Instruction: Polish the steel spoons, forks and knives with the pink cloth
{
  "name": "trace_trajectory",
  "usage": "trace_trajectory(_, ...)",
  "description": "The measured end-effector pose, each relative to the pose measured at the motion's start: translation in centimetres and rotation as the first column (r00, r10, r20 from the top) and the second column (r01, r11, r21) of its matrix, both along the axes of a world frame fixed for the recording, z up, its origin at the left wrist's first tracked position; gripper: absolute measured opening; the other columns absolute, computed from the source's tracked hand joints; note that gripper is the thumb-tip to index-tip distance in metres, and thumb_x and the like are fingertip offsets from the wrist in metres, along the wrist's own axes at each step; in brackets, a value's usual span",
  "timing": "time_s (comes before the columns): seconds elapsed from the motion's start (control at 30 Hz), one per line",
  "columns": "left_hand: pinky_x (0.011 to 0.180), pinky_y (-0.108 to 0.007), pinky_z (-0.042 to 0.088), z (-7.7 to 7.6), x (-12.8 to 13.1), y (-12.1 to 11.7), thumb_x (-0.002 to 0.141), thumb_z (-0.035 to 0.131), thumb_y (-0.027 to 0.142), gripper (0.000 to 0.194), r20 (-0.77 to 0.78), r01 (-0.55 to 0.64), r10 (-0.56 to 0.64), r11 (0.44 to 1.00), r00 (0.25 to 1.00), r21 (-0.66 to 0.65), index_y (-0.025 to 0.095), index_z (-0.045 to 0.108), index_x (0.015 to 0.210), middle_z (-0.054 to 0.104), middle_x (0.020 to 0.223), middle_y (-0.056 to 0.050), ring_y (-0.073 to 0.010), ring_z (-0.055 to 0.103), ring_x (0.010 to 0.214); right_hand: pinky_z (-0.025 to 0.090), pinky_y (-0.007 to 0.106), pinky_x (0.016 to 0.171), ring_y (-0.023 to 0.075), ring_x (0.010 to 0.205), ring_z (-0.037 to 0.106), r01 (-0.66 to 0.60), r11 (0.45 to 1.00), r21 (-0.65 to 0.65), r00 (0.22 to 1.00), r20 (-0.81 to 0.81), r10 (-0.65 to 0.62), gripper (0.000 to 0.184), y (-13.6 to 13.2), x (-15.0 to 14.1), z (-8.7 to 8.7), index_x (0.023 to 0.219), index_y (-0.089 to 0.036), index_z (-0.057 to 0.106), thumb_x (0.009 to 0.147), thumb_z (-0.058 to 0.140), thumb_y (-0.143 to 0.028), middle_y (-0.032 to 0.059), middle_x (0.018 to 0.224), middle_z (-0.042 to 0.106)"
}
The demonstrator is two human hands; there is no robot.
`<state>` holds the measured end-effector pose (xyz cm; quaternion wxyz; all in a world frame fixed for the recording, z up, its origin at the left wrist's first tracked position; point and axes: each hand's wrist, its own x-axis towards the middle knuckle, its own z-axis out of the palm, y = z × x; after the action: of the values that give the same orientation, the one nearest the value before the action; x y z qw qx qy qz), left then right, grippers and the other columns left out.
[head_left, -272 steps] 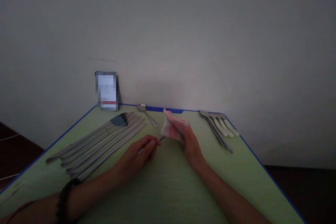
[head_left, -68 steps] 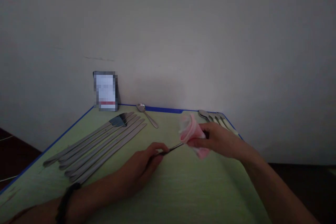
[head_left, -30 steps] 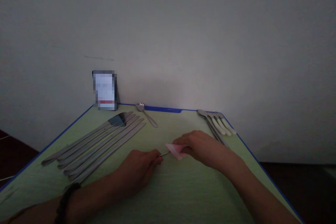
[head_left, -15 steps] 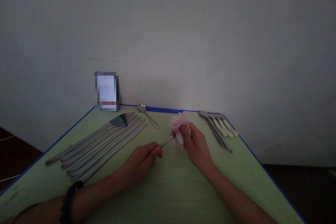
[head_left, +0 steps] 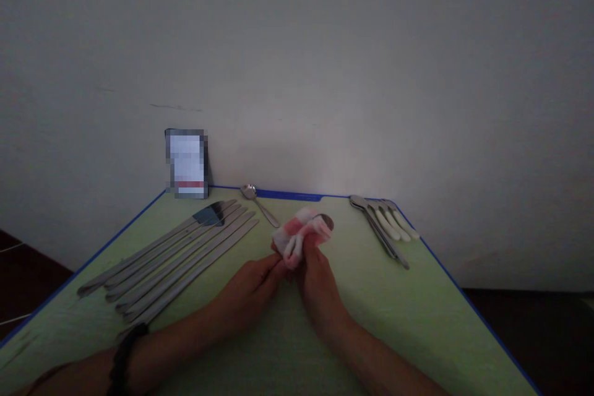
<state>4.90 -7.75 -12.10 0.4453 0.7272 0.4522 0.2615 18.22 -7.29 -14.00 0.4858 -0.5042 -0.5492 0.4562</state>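
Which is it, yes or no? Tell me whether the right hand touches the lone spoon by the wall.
No: the right hand grips the cloth, and the lone spoon lies apart on the table.

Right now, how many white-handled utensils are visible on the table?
3: one beside the stacked spoons, one in the middle, one nearest the right edge of the table. Others may be hidden underneath.

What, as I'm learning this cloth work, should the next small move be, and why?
Probably the right hand should ease the pink-and-white cloth outward over the rounded end of the metal utensil: that end shows bare past the cloth, while the left hand sits at the cloth's near side, placed to steady it.
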Motion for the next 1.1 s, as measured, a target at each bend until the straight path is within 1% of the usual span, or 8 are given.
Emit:
trace_trajectory(0.13,0.066,-0.024,0.038,0.2,0.0,-0.1,0.092,0.028,0.04,0.036,-0.041,0.009,-0.009,1.0,0.999,-0.004,0.018,0.053,0.079,0.055,0.069,0.001,-0.0147,0.05,0.065,0.036,0.024,0.052,0.0111,0.048,0.042,0.02,0.983,-0.184,0.938,-0.337,-0.082,0.047,0.2,-0.2,0.4,0.061,-0.019,0.051,0.078,0.047,-0.062,-0.0033,0.051,0.048)
trace_trajectory(0.27,0.062,-0.024,0.037,0.2,-0.2,0.0,0.092,0.026,0.038,0.037,-0.152,0.013,-0.014,1.0,0.988,-0.007,0.018,0.055,0.08,0.052,0.065,0.002,-0.0144,0.048,0.061,0.038,0.024,0.061,0.0112,0.058,0.048,0.017,0.994,-0.108,0.852,-0.519,-0.072,0.034,1.6,1.1,0.1,0.07,-0.017,0.06,0.075,0.06,-0.051,-0.0026,0.061,0.057)
trace_trajectory(0.43,0.06,-0.025,0.036,0.4,-0.2,-0.2,0.092,0.026,0.037,0.036,-0.243,0.052,-0.05,0.999,0.969,0.002,0.018,0.055,0.084,0.053,0.065,0.001,-0.0153,0.049,0.06,0.041,0.024,0.067,0.0115,0.066,0.051,0.053,0.995,-0.082,0.811,-0.579,-0.091,0.029,3.1,2.3,-0.6,0.073,-0.017,0.065,0.071,0.067,-0.046,-0.0019,0.066,0.061)
trace_trajectory(0.63,0.071,-0.026,0.039,0.0,-0.5,-0.8,0.092,0.03,0.035,0.032,-0.154,0.063,-0.058,0.998,0.986,0.031,0.02,0.056,0.104,0.062,0.085,-0.001,-0.0164,0.055,0.075,0.042,0.021,0.066,0.0092,0.067,0.051,0.119,0.989,-0.089,0.711,-0.688,-0.147,0.026,3.3,2.4,-0.3,0.08,-0.019,0.066,0.068,0.071,-0.042,-0.0038,0.073,0.062)
trace_trajectory(0.77,0.06,-0.024,0.037,-0.6,-0.7,-0.8,0.093,0.028,0.035,0.035,-0.129,0.063,-0.06,0.998,0.99,0.018,0.017,0.055,0.106,0.053,0.066,0.002,-0.0142,0.05,0.06,0.043,0.018,0.066,0.0073,0.066,0.052,0.128,0.982,-0.14,0.606,-0.773,-0.189,0.026,3.3,2.6,0.1,0.079,-0.021,0.067,0.06,0.078,-0.034,-0.0048,0.077,0.064)
trace_trajectory(0.9,0.057,-0.023,0.036,-1.3,-0.6,-0.4,0.093,0.026,0.035,0.035,-0.078,0.042,-0.042,0.999,0.996,0.006,0.015,0.054,0.102,0.05,0.062,0.003,-0.0127,0.046,0.056,0.043,0.02,0.062,0.0079,0.062,0.052,0.031,0.983,-0.182,0.615,-0.772,-0.162,0.024,2.4,2.0,0.2,0.072,-0.019,0.068,0.055,0.081,-0.028,-0.0036,0.071,0.064)
trace_trajectory(1.03,0.059,-0.024,0.037,-1.5,-0.5,-0.2,0.093,0.028,0.036,0.034,-0.072,0.033,-0.033,0.999,0.997,0.003,0.015,0.054,0.092,0.05,0.062,0.003,-0.0128,0.047,0.057,0.042,0.022,0.057,0.0084,0.055,0.048,-0.105,0.984,-0.146,0.663,-0.747,-0.04,0.022,1.4,1.1,0.2,0.065,-0.016,0.065,0.062,0.077,-0.034,-0.0034,0.059,0.059)
trace_trajectory(1.1,0.058,-0.024,0.036,-1.4,-0.6,-0.2,0.093,0.028,0.036,0.033,-0.063,0.053,-0.054,0.998,0.997,-0.012,0.015,0.054,0.091,0.048,0.061,0.003,-0.0126,0.046,0.056,0.043,0.022,0.059,0.0088,0.056,0.049,-0.115,0.982,-0.152,0.667,-0.744,-0.037,0.022,1.5,1.0,0.2,0.067,-0.016,0.066,0.064,0.076,-0.036,-0.0027,0.062,0.061)
